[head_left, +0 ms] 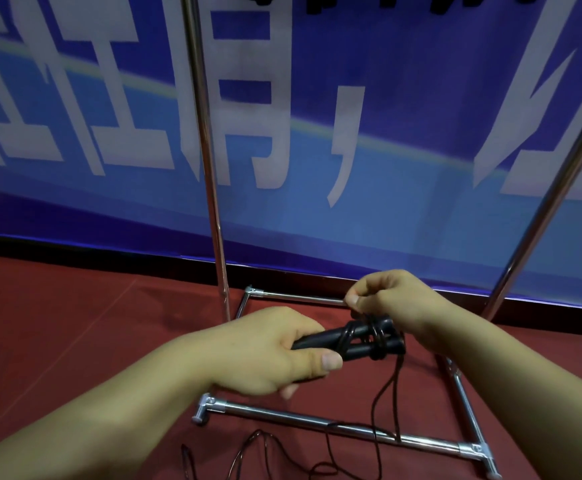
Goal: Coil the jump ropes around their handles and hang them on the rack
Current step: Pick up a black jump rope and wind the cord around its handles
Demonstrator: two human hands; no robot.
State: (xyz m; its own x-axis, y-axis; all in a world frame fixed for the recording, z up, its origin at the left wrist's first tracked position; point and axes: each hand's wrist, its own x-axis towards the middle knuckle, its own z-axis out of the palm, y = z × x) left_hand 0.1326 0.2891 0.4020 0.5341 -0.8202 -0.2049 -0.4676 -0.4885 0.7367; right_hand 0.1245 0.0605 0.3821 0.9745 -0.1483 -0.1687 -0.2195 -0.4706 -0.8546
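Item: pair of black cylindrical jump-rope handles, laid side by side, held mid-air above rack base, approx. frame centre. Few turns of thin black cord wound round both handles nr their far end; one more loop nr the middle.

Left hand: fingers and thumb curled round near ends of handles, thumb on top; firm grip.

Right hand: thumb and forefinger pinching cord just above the wraps, wrist cocked over handles.

Slack: remaining cord drops from handles, crosses front bar of rack, trails in loose loops on dark red carpet floor at bottom edge. Plenty left unwound, by look of it.

Step in hand (judgement): coiling, early-to-mid stage; hanging not yet begun.

Next move calls for: carrying pinched cord round both handles again, keeping tension so turns sit snug beside existing ones; left grip steady, handles kept parallel. Risk: slack snagging on bar.

Surroundings: chrome tubular rack, two uprights plus floor frame w/ plastic feet. Dark shapes at top edge of frame, poss. ropes already hung; too cropped to tell. Behind: blue banner w/ large white characters.
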